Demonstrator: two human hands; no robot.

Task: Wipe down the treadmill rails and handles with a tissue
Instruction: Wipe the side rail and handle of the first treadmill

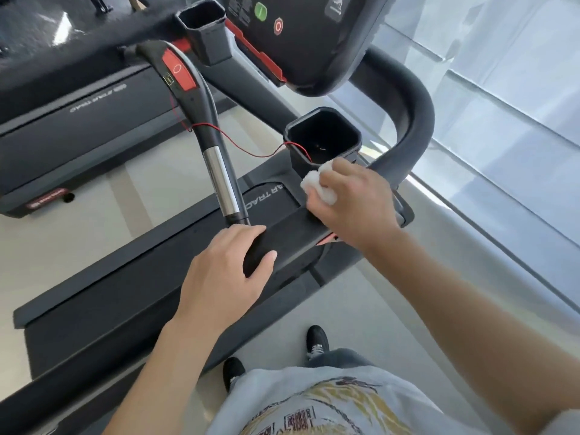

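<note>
Now I look down at the treadmill (131,296), which fills most of the view, its dark belt running from lower left toward the console (314,42) at the top; beside it on the left stands a second treadmill (72,142). From the console a curved padded side rail (414,120) bends down on my right, and a centre handle (216,171) with a red panel and a chrome pulse sleeve comes toward me, ending in a black foam grip (292,237); a thin red safety cord (248,149) hangs from the handle into the right cup holder (323,136).

My left hand (219,274) is on the near end of the foam grip, the fingers over the top and the thumb curled round its side; I judge it is there to steady me and the bar while the other hand works. My right hand (354,202) holds a crumpled white tissue (317,183), the fingers curled round it, and presses it down at the far end of the foam grip, just below the cup holder; the wad shows out of the thumb side of the fist, so most of it is hidden under the palm, against the surface being wiped.
</note>
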